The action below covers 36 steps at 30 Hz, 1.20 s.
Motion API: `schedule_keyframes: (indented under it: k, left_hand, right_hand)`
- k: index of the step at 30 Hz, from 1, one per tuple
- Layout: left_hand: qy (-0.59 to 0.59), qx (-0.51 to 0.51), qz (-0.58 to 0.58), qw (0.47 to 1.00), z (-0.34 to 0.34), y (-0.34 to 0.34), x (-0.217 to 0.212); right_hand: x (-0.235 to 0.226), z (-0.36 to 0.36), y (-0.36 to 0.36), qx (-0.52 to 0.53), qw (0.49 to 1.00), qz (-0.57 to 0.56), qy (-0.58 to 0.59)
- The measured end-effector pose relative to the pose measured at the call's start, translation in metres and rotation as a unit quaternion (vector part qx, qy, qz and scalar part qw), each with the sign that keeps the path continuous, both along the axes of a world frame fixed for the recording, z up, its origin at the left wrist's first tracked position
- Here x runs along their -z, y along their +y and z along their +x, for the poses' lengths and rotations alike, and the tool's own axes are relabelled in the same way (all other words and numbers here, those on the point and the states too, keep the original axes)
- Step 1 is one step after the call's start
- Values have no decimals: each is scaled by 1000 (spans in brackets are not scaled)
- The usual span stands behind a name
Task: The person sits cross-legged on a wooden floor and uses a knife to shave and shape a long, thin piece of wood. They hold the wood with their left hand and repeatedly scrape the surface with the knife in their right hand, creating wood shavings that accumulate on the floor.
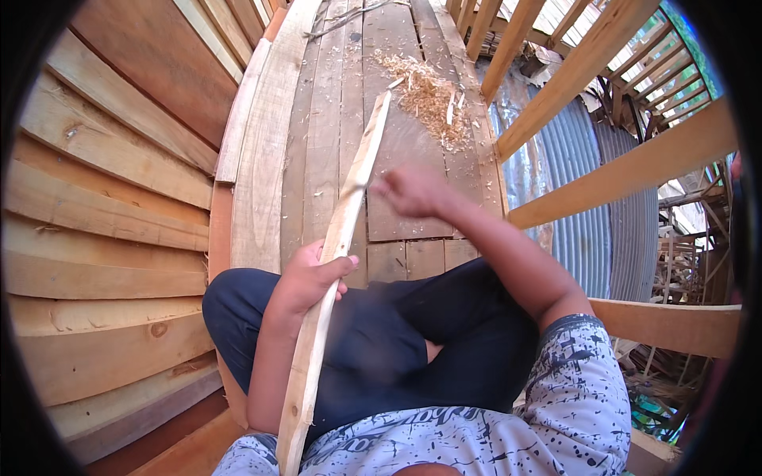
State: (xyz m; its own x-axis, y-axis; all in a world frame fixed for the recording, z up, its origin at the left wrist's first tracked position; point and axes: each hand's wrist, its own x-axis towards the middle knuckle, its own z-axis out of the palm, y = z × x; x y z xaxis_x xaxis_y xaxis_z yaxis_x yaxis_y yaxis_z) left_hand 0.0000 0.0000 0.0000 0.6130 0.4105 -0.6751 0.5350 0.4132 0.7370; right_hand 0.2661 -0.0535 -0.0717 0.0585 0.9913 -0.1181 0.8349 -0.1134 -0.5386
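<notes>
A long, pale strip of wood (341, 226) runs from my chest out over the plank floor, tilted slightly to the right. My left hand (315, 278) is wrapped round it near its middle, thumb across the top. Just right of the strip, farther out, my right hand (409, 190) is curled into a fist and smeared by motion. A small greyish streak lies across the strip beside that fist; whether it is part of a tool in my hand I cannot tell. The strip's far end rests close to a heap of wood shavings (429, 99).
I sit cross-legged on a plank floor (321, 159) scattered with shavings. Boards (111, 202) form a wall at left. Slanted wooden rails (627, 174) line the right side, with corrugated metal sheets (571, 159) beyond them. A thin grey cord or twig (349, 16) lies at the far end.
</notes>
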Motion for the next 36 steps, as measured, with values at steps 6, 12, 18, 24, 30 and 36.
schedule_keyframes:
  k: [6, 12, 18, 24, 30, 36]
  left_hand:
    - [-9, -8, 1, 1000, 13, 14, 3]
    - [-52, 6, -25, 998, 24, 13, 3]
    - [-53, 3, -42, 998, 19, 14, 4]
    - [-69, -14, -67, 995, 18, 16, 6]
    - [-55, -17, -35, 998, 14, 23, 11]
    - [-69, -23, -36, 997, 11, 15, 9]
  right_hand:
    - [-18, 1, 20, -27, 999, -38, 19]
    - [-4, 39, 26, 34, 999, 12, -10]
    - [-13, 26, 24, 55, 998, 26, -3]
    - [-62, -15, 3, -71, 995, 17, -66]
    - [-16, 10, 27, -5, 998, 47, -38]
    - [-17, 10, 16, 7, 997, 61, 36]
